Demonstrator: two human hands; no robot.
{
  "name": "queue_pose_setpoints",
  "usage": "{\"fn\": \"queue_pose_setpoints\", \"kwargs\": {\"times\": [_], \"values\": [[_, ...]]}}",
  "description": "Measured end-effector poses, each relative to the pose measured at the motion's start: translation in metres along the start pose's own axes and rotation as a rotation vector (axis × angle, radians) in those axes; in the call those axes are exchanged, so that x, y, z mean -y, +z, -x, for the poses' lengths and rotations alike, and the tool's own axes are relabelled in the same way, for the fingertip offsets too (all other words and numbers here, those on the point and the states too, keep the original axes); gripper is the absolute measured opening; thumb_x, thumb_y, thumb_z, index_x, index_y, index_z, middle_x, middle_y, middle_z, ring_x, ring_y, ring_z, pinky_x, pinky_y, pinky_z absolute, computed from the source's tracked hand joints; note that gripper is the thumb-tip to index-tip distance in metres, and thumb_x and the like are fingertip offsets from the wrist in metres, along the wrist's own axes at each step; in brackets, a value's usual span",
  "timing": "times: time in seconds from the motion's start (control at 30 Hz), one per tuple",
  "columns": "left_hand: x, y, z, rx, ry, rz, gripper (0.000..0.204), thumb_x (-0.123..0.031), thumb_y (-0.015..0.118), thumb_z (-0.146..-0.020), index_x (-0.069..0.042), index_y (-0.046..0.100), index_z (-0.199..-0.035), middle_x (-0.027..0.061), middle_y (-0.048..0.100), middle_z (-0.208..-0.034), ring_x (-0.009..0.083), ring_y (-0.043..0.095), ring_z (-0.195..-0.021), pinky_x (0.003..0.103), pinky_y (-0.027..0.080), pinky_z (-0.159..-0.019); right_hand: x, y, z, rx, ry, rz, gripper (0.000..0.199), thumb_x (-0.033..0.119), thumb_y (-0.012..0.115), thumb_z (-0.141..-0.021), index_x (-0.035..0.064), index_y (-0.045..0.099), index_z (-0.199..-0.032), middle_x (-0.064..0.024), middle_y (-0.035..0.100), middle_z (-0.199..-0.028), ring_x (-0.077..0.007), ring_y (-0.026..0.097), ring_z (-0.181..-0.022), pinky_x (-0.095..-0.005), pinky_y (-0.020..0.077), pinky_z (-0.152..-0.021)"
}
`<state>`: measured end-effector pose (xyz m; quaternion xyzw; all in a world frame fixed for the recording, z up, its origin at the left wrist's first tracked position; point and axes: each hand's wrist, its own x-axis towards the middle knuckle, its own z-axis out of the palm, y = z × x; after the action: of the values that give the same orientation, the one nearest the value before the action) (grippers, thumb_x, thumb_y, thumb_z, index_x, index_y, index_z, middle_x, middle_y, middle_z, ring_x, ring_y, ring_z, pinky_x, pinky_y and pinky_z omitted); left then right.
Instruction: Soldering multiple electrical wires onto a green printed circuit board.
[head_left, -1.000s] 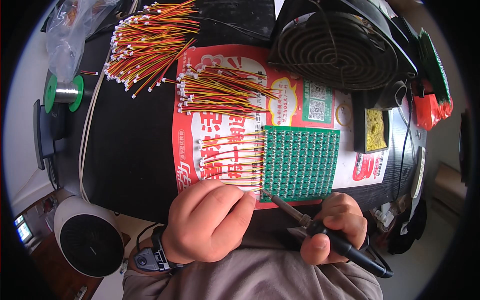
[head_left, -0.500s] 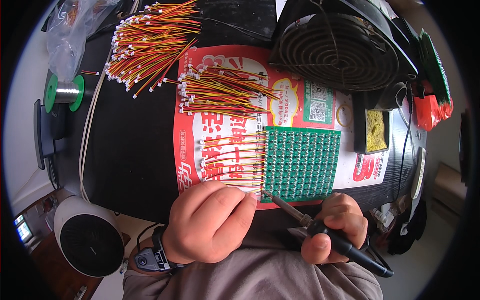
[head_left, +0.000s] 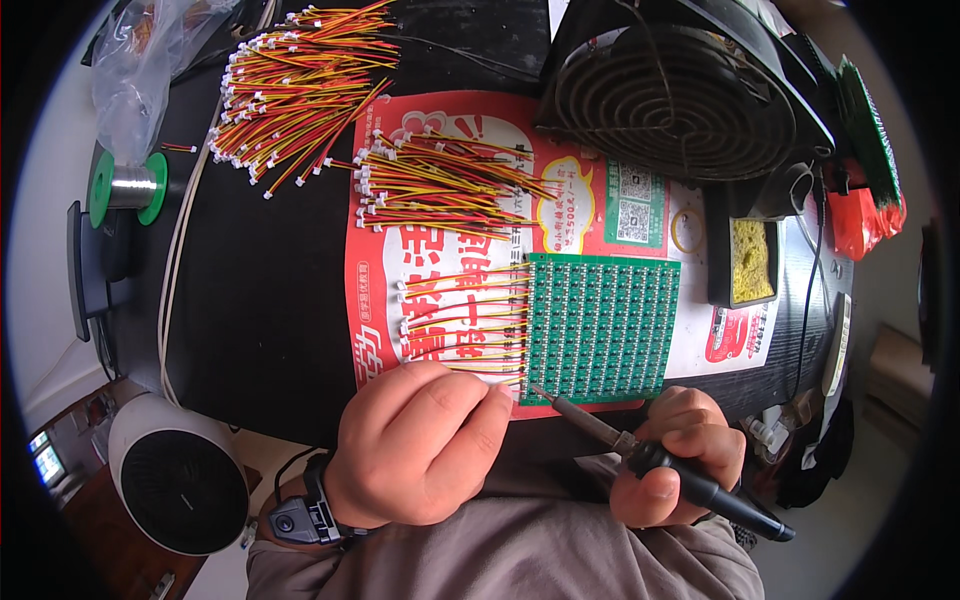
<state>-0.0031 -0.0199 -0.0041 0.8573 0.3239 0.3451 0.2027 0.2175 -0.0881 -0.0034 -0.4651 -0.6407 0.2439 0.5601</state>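
Note:
A green circuit board panel (head_left: 603,328) lies on a printed red and white sheet, with a row of red and yellow wires (head_left: 470,308) running out from its left edge. My left hand (head_left: 420,440) is closed in a pinch on a connector wire (head_left: 507,382) at the board's lower left corner; the fingers hide most of it. In my right hand (head_left: 685,450) is a black-handled soldering iron (head_left: 600,428). Its tip is over the board's bottom left corner, close to the pinched wire. Whether the tip touches a pad is too small to tell.
Two piles of connector wires, a large one (head_left: 295,95) and a smaller one (head_left: 440,185), lie beyond the board. A black fan (head_left: 680,105) stands at the back right, near a yellow sponge (head_left: 753,260) in a holder. At far left is a solder spool (head_left: 130,188).
The soldering iron and my right hand have shifted slightly right, drawing the tip a little away from the wire end. My left hand has stayed in place.

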Motion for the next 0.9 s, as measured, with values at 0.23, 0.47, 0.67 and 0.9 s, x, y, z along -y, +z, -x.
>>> {"fn": "queue_pose_setpoints", "kwargs": {"times": [0.23, 0.47, 0.67, 0.9], "values": [[-0.0026, -0.0015, 0.0000, -0.016, -0.017, -0.008, 0.028, 0.011, 0.065, -0.061, 0.003, 0.069, -0.087, 0.0086, 0.060, -0.076, 0.0239, 0.058, -0.063, 0.033, 0.049, -0.055, -0.0006, -0.0038, 0.0032, 0.020, 0.024, -0.013, 0.037, 0.020, 0.075, -0.079, -0.0007, 0.049, -0.095, -0.0062, 0.052, -0.065, -0.0170, 0.050, -0.051, -0.0305, 0.0401, -0.044], [-0.0030, -0.0022, 0.0007, 0.005, -0.020, -0.013, 0.029, 0.012, 0.066, -0.061, 0.002, 0.069, -0.088, 0.0081, 0.060, -0.076, 0.0236, 0.057, -0.061, 0.033, 0.048, -0.055, -0.0015, 0.0018, -0.0015, 0.001, -0.011, -0.007, 0.035, 0.017, 0.076, -0.077, -0.0022, 0.051, -0.093, -0.0063, 0.053, -0.063, -0.0162, 0.050, -0.048, -0.0287, 0.0394, -0.042], [-0.0016, -0.0006, 0.0004, -0.013, -0.010, -0.020, 0.029, 0.013, 0.065, -0.061, 0.003, 0.069, -0.087, 0.0088, 0.060, -0.076, 0.0239, 0.057, -0.061, 0.033, 0.049, -0.055, -0.0039, 0.0027, -0.0019, 0.007, -0.017, 0.003, 0.034, 0.015, 0.076, -0.076, -0.0030, 0.052, -0.091, -0.0064, 0.053, -0.061, -0.0162, 0.049, -0.045, -0.0281, 0.0386, -0.040], [-0.0014, 0.0003, 0.0007, -0.022, -0.020, -0.008, 0.028, 0.012, 0.065, -0.062, 0.003, 0.069, -0.088, 0.0091, 0.061, -0.076, 0.0239, 0.058, -0.061, 0.033, 0.049, -0.056, -0.0025, 0.0025, -0.0037, 0.022, -0.019, 0.012, 0.033, 0.013, 0.076, -0.076, -0.0029, 0.052, -0.092, -0.0066, 0.054, -0.062, -0.0164, 0.050, -0.046, -0.0281, 0.0400, -0.041]]}}
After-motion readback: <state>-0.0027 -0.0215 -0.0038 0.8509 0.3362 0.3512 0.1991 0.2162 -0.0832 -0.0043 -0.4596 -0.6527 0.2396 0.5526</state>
